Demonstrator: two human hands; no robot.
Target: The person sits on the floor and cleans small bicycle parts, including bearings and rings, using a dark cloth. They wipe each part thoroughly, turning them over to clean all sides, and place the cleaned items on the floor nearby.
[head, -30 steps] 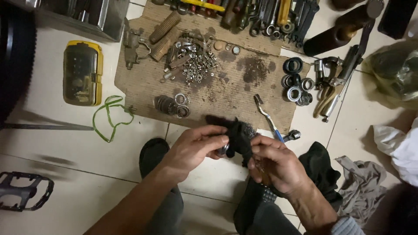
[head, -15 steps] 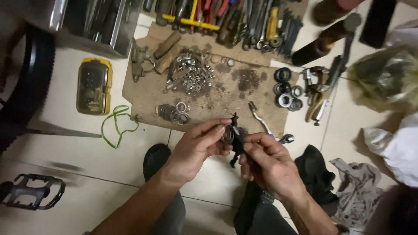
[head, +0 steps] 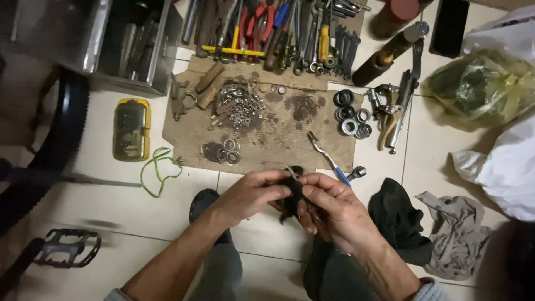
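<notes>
Both of my hands meet over the tiled floor, just below a sheet of cardboard (head: pixel 267 139). My left hand (head: pixel 251 195) and my right hand (head: pixel 334 209) grip a small black metal part (head: pixel 291 195) between their fingers. A thin bright pin or spring sticks up from its top. Most of the part is hidden by my fingers. My knees and dark shoes lie beneath the hands.
On the cardboard lie a heap of nuts (head: pixel 239 108), washers (head: pixel 223 153) and a blue-handled wrench (head: pixel 329 161). Bearings (head: pixel 351 114), pliers and spanners (head: pixel 290 28), a yellow case (head: pixel 131 128), a green cord (head: pixel 159 170), rags (head: pixel 423 228), a pedal (head: pixel 69 248) and a tyre (head: pixel 61 134) surround it.
The hands have turned the black part and closed more tightly around it, so less of it shows. The camera has tilted, bringing more of the tool row into view.
</notes>
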